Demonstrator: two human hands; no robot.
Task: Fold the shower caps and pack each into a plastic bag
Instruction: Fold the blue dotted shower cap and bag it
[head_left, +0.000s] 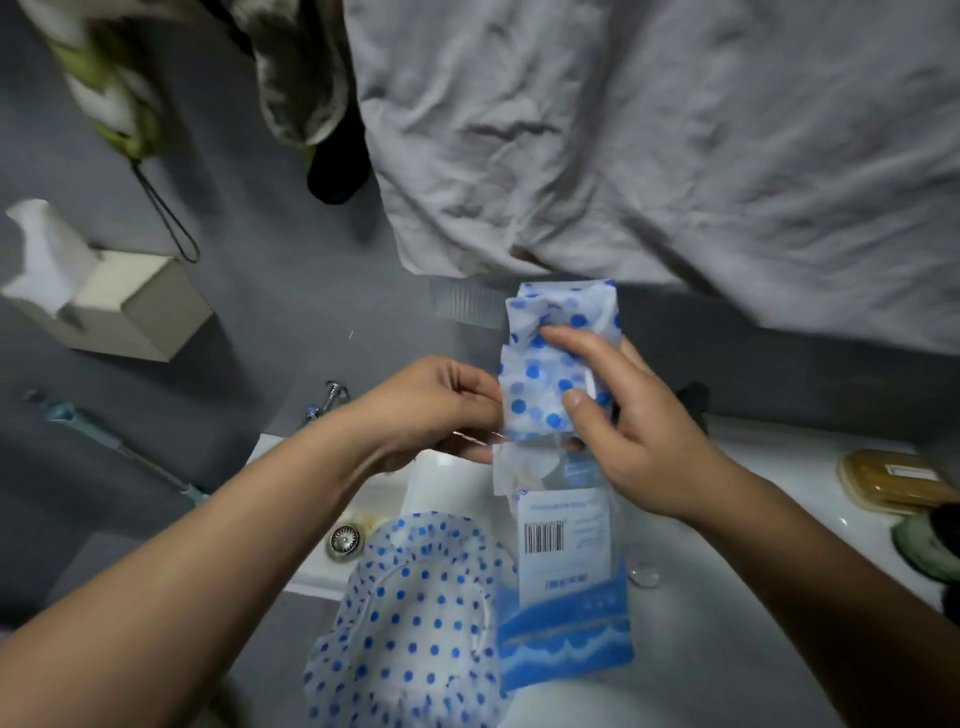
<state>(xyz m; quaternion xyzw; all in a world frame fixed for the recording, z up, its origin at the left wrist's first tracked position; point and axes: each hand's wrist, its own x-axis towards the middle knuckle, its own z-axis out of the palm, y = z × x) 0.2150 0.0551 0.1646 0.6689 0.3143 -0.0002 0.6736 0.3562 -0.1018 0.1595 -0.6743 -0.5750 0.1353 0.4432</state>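
Sitting at the far left on the grey surface, a tissue box (130, 312) is showing a white tissue (41, 260) poking out of its top. Further right, a metal drain (344, 539) is lying in the white sink (675, 675), and an unfolded shower cap (415, 623), white with blue dots, is resting across the basin's near edge. Above it, the left hand (441, 410) is pinching the open mouth of the plastic bag (566, 597) between thumb and curled fingers. The bag, printed blue at the bottom and bearing a barcode label, is hanging down from that grip, just beside the loose cap. The folded shower cap (550, 364) is standing upright with its lower end sitting in the bag's mouth and most of it sticking out above. The right hand (639, 441) is gripping this folded cap, thumb on the near face and fingers curling over it. Farther right, a soap dish (893, 480) is sitting on the sink's rim. A crumpled pale cloth (675, 156) is hanging across the upper right.
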